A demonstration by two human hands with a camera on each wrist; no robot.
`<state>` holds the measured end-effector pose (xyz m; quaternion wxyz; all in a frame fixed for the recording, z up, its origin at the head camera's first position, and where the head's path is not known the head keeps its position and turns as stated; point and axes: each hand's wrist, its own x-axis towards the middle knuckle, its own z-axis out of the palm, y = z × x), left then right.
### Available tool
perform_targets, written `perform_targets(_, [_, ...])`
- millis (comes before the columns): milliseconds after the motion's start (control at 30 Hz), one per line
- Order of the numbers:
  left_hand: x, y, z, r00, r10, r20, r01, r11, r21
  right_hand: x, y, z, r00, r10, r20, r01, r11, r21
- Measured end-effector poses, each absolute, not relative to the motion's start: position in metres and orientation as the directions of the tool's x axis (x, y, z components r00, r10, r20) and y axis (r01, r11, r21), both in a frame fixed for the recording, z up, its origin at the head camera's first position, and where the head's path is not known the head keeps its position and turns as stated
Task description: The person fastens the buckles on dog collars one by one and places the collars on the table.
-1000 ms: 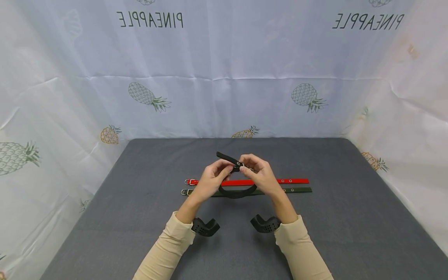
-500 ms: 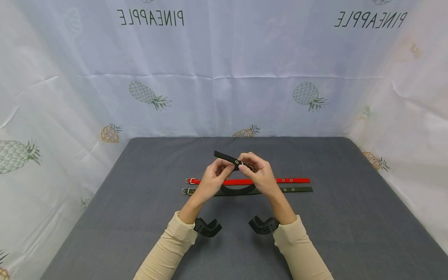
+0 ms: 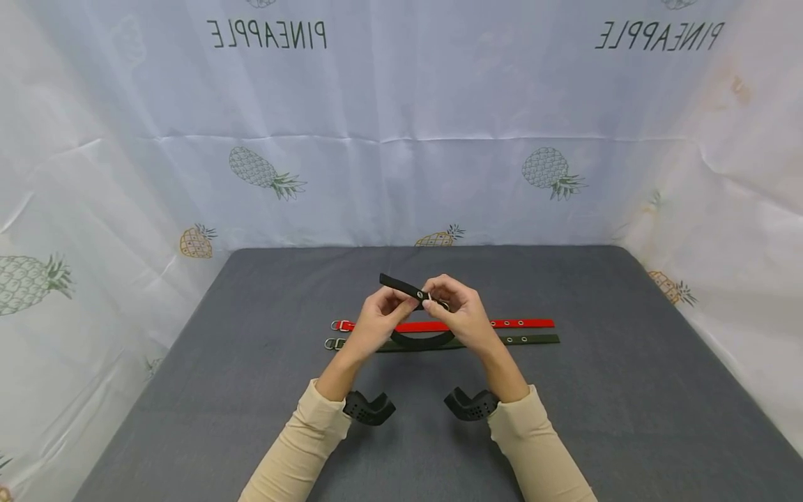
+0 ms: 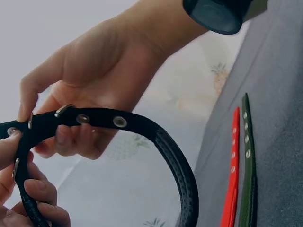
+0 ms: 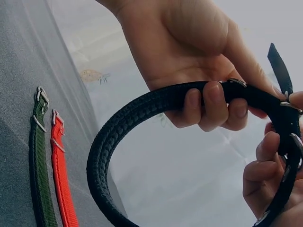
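A black pet collar (image 3: 422, 341) with metal eyelets is bent into a loop and held above the table. My left hand (image 3: 378, 322) pinches it between thumb and fingers. My right hand (image 3: 464, 315) grips the buckle end, with the metal buckle partly covered by its fingertips. The strap's free tail (image 3: 396, 284) sticks out up and to the left between the hands. In the left wrist view, metal loops and eyelets (image 4: 120, 121) show along the strap. Padded lining shows on the collar's curve (image 5: 106, 142) in the right wrist view.
Behind the loop, a red collar (image 3: 527, 323) and a dark green collar (image 3: 539, 339) lie straight and parallel on the grey table (image 3: 627, 418). Their buckles are at the left and eyelets at the right. A white pineapple-print curtain (image 3: 401, 188) stands around the table.
Both hands have shifted slightly left with the black collar. A bit more of its tail sticks out to the left. The red and green collars stay put.
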<state>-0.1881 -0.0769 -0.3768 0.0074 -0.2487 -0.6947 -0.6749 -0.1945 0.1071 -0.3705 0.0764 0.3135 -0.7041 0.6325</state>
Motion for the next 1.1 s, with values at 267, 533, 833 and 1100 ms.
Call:
perform_targets(267, [-0.1880, -0.0801, -0.3748, -0.885, 0.360, 0.295, 0.297, -0.053, 0.954, -0.1934, 0.1088, -0.3711, -0.782, -0.363, 0.507, -0.532, -0.036, -0.846])
perform_targets(533, [-0.1874, -0.0817, -0.3721, -0.880, 0.386, 0.278, 0.275, -0.066, 0.959, -0.1948, 0.1091, -0.3710, -0.749, -0.385, 0.540, -0.547, -0.102, -0.831])
perform_targets(833, [-0.1889, -0.0788, -0.3721, -0.847, 0.408, 0.340, 0.351, -0.050, 0.935, -0.1943, 0.1117, -0.3698, -0.778, -0.390, 0.494, -0.515, -0.057, -0.856])
perform_targets(1100, [-0.1868, -0.0802, -0.3695, -0.858, 0.407, 0.315, 0.332, -0.030, 0.943, -0.1961, 0.1156, -0.3708, -0.820, -0.342, 0.459, -0.481, -0.025, -0.877])
